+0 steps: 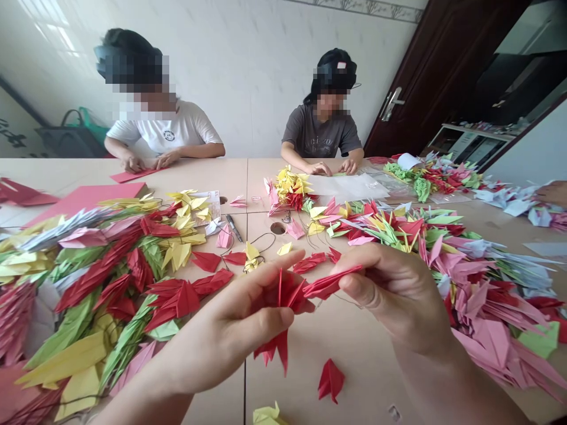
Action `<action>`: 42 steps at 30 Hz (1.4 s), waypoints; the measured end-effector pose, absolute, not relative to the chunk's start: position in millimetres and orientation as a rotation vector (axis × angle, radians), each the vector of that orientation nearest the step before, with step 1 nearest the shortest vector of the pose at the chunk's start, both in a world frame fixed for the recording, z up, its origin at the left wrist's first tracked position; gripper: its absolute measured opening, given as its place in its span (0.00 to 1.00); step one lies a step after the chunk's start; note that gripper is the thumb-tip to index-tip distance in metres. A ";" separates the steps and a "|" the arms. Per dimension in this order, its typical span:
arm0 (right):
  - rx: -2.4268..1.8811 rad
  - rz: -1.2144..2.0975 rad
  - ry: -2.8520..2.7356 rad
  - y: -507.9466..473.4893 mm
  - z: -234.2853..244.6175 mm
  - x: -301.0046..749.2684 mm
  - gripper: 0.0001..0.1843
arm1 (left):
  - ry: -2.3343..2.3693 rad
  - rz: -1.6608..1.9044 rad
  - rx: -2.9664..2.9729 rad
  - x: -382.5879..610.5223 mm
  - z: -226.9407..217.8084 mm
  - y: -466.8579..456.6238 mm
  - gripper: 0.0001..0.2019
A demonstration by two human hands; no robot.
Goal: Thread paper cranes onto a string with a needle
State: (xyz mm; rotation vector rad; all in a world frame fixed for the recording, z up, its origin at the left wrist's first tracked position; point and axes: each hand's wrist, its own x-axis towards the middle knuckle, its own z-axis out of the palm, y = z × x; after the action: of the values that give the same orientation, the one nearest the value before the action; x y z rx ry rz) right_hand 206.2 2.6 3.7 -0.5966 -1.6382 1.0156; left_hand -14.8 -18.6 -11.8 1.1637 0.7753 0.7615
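My left hand (248, 313) is closed around a bunch of red folded paper cranes (279, 348), whose points stick out above and below the fingers. Pinched between the thumb and fingers of my right hand (394, 289) is a single flat red paper crane (330, 284), its tip close beside the bunch. A thin string seems to run near the fingertips, though it is hard to make out. On the table below lies a loose red folded piece (331, 381), with a yellow one (268, 415) at the near edge.
Strung cranes in many colours heap at left (110, 277) and right (478, 295). A black pen (234, 228) lies by a cable hole (277, 228). Two people (163, 130) (325, 127) sit across the table (212, 372), handling paper. Another person's hand (553, 193) shows at far right.
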 end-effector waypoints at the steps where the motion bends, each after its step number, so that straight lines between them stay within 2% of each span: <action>1: -0.597 1.014 -1.632 2.7 2.7 207.0 0.03 | 0.748 0.765 1.096 -14.9 -12.5 -18.1 0.30; 13: -0.484 1.265 -1.549 5.6 2.2 205.7 0.05 | 0.598 0.659 0.949 -13.7 -12.8 -12.7 0.29; 21: -0.554 1.265 -1.595 2.5 -4.5 197.1 0.04 | 0.366 0.713 0.833 -5.8 -10.4 -12.9 0.26; 25: -0.584 1.285 -1.603 1.3 -5.4 191.7 0.03 | 0.417 0.704 0.798 -4.1 -9.7 -14.1 0.28; 32: -0.629 1.316 -1.630 2.9 0.0 192.7 0.09 | 0.466 0.721 0.773 -0.6 -9.0 -14.8 0.29; 42: -0.619 1.241 -1.693 4.9 -2.8 191.0 0.11 | 0.436 0.770 0.705 -0.1 -6.4 -15.1 0.24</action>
State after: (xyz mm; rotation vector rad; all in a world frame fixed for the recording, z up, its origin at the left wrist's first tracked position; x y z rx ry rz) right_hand 191.0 4.9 -2.8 -0.6192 -1.6933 1.2409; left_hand -0.1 -15.1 -6.4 0.7048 0.4365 0.7698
